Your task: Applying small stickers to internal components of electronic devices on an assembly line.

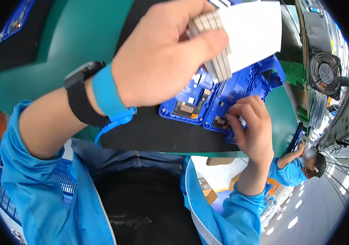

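Observation:
My left hand (162,53) is closed on a white backing sheet (258,34) with rows of beige-grey rectangular pads (222,67) along its edge. Beneath it lies a blue plastic housing (240,87) opened out in two halves, with dark and coppery parts and small white patches inside. My right hand (253,126) is over the lower part of the right half, thumb and forefinger brought close together. Whatever is between those fingertips is too small to make out. Part of the housing is hidden by the sheet and my left hand.
A black mat (142,136) lies under the housing on a green table (80,28). Another blue part (15,24) sits at the far left. At right stand a fan (325,73) and green supports (293,73). A co-worker (295,165) in blue is farther right. A cord hangs from my left wristband (108,87).

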Available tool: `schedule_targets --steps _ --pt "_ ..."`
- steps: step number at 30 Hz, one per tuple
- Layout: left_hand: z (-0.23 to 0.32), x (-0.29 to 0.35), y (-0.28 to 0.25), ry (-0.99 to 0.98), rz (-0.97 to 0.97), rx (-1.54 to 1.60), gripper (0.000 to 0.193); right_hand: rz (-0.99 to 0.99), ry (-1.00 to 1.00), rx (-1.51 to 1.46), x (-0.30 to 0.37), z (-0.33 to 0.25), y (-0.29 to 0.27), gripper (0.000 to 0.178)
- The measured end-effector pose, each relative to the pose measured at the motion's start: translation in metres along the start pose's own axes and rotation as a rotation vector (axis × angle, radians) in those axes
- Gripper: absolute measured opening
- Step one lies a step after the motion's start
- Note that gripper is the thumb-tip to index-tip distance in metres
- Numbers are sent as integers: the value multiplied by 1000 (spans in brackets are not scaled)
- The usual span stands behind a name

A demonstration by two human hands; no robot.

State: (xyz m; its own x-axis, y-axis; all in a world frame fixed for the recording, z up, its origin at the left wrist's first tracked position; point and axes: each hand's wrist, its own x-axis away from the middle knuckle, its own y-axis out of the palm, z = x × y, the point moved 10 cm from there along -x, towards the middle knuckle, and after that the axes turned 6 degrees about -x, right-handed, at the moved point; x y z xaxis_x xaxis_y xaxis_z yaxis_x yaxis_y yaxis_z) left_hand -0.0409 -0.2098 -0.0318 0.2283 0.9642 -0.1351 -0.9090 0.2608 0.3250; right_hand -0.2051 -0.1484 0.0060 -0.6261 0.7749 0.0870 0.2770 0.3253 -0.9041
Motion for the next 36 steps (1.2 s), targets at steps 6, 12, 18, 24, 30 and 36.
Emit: schedule_targets --steps 6,12,18,24,30,36 --pt "1 4 9 40 -128 -175 26 419 11 -172 -21 -27 -36 14" --pt "2 3 13 -13 -142 -183 24 645 -9 -380 -35 -20 -43 12" --pt "5 7 12 29 -161 -238 23 566 -16 -340 -45 -25 -36 10" --pt "7 8 11 64 -152 -253 24 474 -30 -287 -50 -31 -32 10" --pt "6 10 10 29 -131 -189 25 480 -46 -421 -47 -26 -24 12" --pt "13 -2 -31 108 262 -139 20 313 -96 -477 -50 -39 -19 13"
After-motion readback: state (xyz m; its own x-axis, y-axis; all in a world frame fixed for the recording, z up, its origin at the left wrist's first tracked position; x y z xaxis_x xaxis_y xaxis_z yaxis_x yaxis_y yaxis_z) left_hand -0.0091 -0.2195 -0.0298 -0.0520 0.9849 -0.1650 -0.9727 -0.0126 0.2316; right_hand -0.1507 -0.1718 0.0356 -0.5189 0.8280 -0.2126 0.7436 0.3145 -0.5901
